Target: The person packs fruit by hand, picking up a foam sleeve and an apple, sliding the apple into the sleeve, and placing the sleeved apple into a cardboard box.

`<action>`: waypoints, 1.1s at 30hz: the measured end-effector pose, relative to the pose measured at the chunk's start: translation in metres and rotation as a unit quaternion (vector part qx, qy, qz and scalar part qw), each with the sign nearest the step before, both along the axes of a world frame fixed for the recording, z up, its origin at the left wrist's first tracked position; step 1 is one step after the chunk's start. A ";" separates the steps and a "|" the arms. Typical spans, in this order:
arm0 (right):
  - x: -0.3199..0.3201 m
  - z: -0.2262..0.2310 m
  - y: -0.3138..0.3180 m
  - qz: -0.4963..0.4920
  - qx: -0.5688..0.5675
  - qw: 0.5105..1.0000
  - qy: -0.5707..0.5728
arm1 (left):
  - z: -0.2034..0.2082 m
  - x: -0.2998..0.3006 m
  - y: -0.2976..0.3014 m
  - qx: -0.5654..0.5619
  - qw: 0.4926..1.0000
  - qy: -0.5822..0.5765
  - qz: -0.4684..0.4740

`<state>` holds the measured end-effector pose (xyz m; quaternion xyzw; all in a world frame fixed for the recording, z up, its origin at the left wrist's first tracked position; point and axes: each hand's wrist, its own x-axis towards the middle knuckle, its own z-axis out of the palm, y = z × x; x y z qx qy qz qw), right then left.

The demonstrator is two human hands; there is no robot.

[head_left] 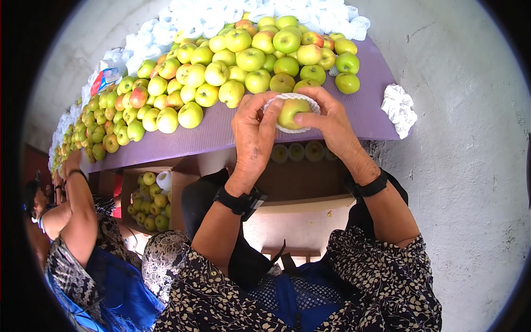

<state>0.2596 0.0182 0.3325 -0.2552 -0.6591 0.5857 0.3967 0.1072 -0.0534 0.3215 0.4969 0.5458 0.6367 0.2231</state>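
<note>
Between my two hands, just above the table's near edge, is a yellow-green apple (290, 114) with a white foam net sleeve (289, 130) around it. My left hand (255, 130) grips the sleeve and apple from the left, fingers curled behind. On the other side my right hand (331, 122) holds them too, its thumb pressed on the apple's face. The undersides of both grips are hidden behind the fruit. Close beyond my hands lies the front of a large heap of green and reddish apples (250, 60).
The heap covers much of a purple table (215, 130); white foam nets (193, 19) pile behind it. A crumpled white cloth (399, 110) lies at the right edge. Below stand a cardboard box (181, 193) of apples and another box (304, 203) before my knees. A co-worker's arm (80, 216) reaches in at left.
</note>
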 end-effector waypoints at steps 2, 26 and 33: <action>0.003 -0.001 0.005 0.016 -0.021 1.000 0.004 | -0.001 0.003 0.001 0.036 0.999 0.030 0.020; -0.009 0.007 -0.019 -0.032 0.432 0.896 -0.092 | 0.011 0.018 -0.003 -0.035 0.767 -0.573 -0.288; -0.010 0.016 -0.024 -0.066 0.289 0.955 0.016 | 0.006 0.010 -0.003 0.000 0.872 -0.461 -0.167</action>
